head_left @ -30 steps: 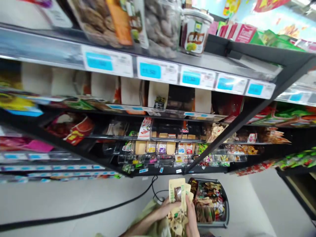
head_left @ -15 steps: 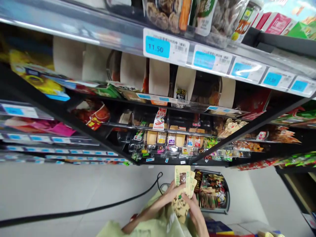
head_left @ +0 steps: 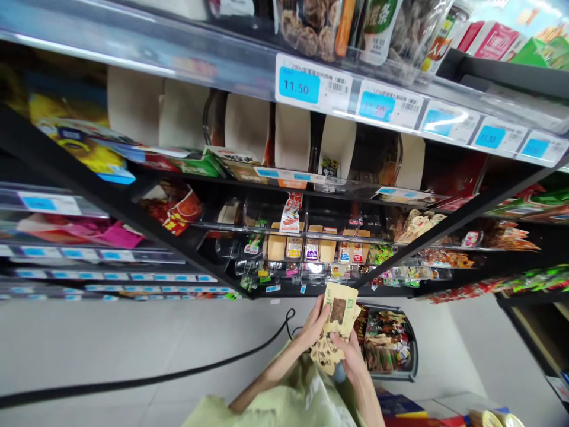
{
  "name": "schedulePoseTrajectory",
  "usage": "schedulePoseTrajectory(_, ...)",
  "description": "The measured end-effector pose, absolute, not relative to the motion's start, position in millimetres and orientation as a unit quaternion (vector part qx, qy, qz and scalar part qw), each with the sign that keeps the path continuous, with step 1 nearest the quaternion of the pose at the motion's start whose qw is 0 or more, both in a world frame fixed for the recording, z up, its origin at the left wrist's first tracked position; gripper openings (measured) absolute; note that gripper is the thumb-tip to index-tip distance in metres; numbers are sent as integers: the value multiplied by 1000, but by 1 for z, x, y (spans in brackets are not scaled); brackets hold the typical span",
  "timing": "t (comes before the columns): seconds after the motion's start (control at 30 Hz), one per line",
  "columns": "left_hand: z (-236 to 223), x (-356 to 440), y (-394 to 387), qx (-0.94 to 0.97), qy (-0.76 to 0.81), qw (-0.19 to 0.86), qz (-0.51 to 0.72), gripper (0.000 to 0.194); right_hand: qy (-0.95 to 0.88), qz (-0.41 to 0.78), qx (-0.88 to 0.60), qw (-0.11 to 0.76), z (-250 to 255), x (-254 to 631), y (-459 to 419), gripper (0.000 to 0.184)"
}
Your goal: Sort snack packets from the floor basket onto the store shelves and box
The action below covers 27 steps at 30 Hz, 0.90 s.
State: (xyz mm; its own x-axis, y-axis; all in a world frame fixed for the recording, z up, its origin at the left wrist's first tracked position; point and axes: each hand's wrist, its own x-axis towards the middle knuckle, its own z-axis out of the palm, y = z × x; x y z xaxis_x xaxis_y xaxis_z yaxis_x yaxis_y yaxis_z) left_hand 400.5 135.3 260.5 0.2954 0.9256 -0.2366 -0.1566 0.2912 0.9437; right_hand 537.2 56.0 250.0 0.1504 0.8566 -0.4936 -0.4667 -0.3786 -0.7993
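Fingers: both sets are closed around a fanned stack of cream packets, centre bottom of the frame. My left hand [head_left: 315, 325] grips the stack's left edge; my right hand [head_left: 351, 356] supports it from the lower right, thumb across the front. The front packet [head_left: 342, 296] faces up, its dark window uncovered; at least one more juts out behind it to the right. I cannot tell the full count.

Principal risk: the packets look smooth and are unevenly fanned, so a loosened thumb could let a rear one slide out, in my judgement. It would drop towards the pale floor [head_left: 133, 344] or my light green clothing [head_left: 267, 409].

Secondary risk: the grey-rimmed basket [head_left: 416, 356], just right of my hands, appears well filled with assorted packs [head_left: 386, 332]; anything set on top could slip over the rim.

Further out, a black cable [head_left: 178, 378] crosses the floor at lower left and loops near my left hand; a careless step could catch it. Above, the shelf frame [head_left: 444, 231] leaves knuckles liable to a knock if raised abruptly.
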Motion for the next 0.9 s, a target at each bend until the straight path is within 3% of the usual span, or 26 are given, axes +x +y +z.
schedulePoseTrajectory(0.23,262,401,128,271,375,809,364,84,-148,632,-529,547,255,534,52,74)
schedulePoseTrajectory(0.37,274,410,128,290,472,737,387,73,-134,614,-528,571,260,542,55,73)
schedulePoseTrajectory(0.67,303,420,134,416,449,640,465,65,-147,559,-503,643,286,539,61,68)
schedulePoseTrajectory(0.9,307,412,135,389,501,581,510,69,-120,529,-497,678,289,531,60,66)
